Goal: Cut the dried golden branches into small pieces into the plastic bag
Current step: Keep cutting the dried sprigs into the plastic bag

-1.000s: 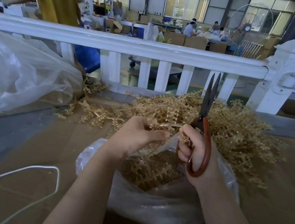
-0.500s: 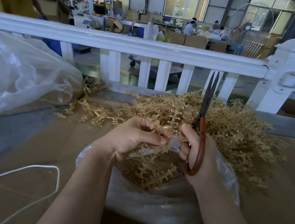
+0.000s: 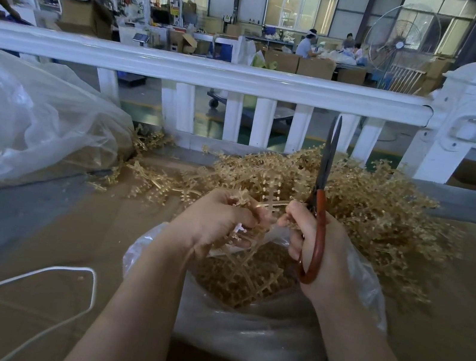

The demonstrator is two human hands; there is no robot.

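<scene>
Left hand [image 3: 216, 224] has its fingers curled round a golden branch [image 3: 243, 263], held over the mouth of the plastic bag [image 3: 251, 337]. The lower end of the branch hangs into the bag, the upper end sticks out past the fingers toward the right hand [image 3: 310, 246].

Right hand grips the scissors [image 3: 320, 200] by the reddish-brown handle loop, fingers wrapped through it. Blades point up and away, nearly pressed together, only a thin gap at the tips. Blades are not on the branch. The index finger and thumb seem to pinch the bag's rim or a stem end; cannot tell which.

The bag sits open on the worktop [image 3: 95, 235] just in front of the person, between both forearms, with a layer of cut golden pieces [image 3: 231, 286] inside.

Uncut branch pile [image 3: 367, 208] lies right behind the bag, against the white railing [image 3: 204, 70]; a few loose sprigs [image 3: 152, 178] trail to the left.

A large clear plastic sheet [image 3: 26, 119] is bunched at the left edge. A white cord [image 3: 66, 274] loops across the near-left worktop.
</scene>
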